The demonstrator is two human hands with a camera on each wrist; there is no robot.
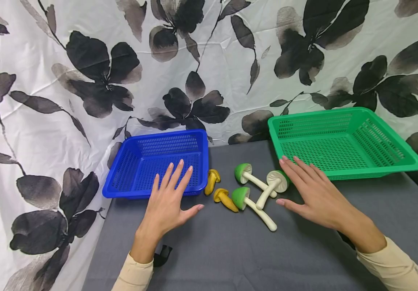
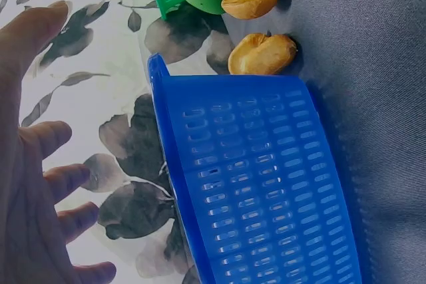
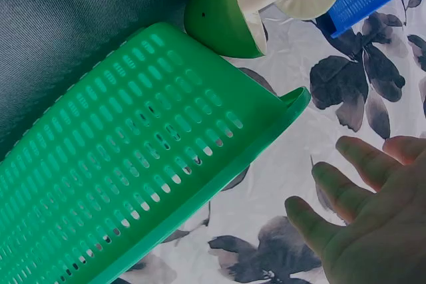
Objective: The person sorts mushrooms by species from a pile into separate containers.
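My left hand [image 1: 166, 208] hovers by the front rim of the blue basket [image 1: 129, 194], fingers spread and holding nothing. In the left wrist view its fingers are apart from the basket wall [image 2: 259, 177]. To the right, my right hand [image 1: 316, 196] is held with straight fingers near the front left corner of the green basket [image 1: 379, 171], also holding nothing. Between the hands lie three toy mushrooms with green caps and white stems, one [image 1: 267, 220] in front, one [image 1: 245, 173] behind, one [image 1: 270, 194] nearest the right hand. Two yellow mushrooms [image 1: 212, 182] [image 1: 227, 201] lie beside the blue basket.
A grey cloth [image 1: 209, 258] covers the table. Behind it hangs a white curtain [image 1: 230, 81] with dark flower prints, close to the backs of both baskets. A black strap [image 1: 162, 255] shows by the left wrist.
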